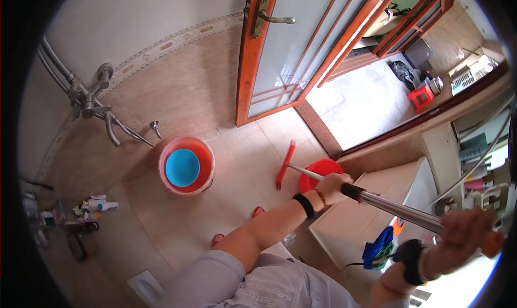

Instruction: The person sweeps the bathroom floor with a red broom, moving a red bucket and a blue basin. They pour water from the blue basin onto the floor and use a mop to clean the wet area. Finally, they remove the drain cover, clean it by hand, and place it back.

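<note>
My left hand [333, 189] grips the thin lower tube of a long-handled floor tool [396, 209], just below its black collar. Higher up, my right hand [464, 241] is closed around the thick metal handle near its orange end. The tool slants down to a narrow red T-shaped head [286, 164] by the tiled floor; whether the head touches the tiles I cannot tell. Behind the tube stands a red bucket or bin [312, 180], partly hidden by my left hand. Two red shoes [218, 238] show beneath my left arm.
A pink-rimmed bucket [162, 168] holds a blue basin [182, 168] below the wall-mounted shower mixer [89, 102]. Bottles [99, 205] cluster at left. A wood-framed glass door [258, 65] stands ajar beside a raised threshold [319, 128]. A pale cabinet [363, 211] stands close on the right.
</note>
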A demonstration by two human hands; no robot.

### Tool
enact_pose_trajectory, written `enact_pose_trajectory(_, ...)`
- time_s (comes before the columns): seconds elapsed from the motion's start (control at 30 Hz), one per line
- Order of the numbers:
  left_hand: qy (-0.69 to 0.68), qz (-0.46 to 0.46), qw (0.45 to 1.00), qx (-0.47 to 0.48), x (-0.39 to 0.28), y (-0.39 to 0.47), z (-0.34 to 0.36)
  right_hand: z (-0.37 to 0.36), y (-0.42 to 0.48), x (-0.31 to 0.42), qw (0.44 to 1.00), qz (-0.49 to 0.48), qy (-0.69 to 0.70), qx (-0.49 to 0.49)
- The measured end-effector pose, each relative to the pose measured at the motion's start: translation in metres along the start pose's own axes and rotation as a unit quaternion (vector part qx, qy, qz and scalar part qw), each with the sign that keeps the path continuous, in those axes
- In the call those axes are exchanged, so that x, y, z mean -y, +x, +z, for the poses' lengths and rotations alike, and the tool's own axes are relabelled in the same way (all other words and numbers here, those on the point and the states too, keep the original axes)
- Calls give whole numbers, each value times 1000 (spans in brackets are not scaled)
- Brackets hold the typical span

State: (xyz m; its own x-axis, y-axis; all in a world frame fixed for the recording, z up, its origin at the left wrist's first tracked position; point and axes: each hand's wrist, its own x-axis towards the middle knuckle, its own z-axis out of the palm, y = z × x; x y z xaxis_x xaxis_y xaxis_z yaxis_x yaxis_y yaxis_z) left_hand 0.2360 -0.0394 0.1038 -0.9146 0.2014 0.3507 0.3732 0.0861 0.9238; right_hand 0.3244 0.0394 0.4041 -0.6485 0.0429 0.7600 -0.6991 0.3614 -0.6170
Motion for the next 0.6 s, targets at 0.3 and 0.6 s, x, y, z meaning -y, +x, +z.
enact_pose_trajectory(0.3, 157, -69, 974, -146, 26, 31, -69, 2, 75, -103, 952, 77, 271, 120)
enact_pose_trajectory(0.6, -59, -69, 988, -121, 103, 161, -87, 150, 123, -90, 941, 97, 147, 289)
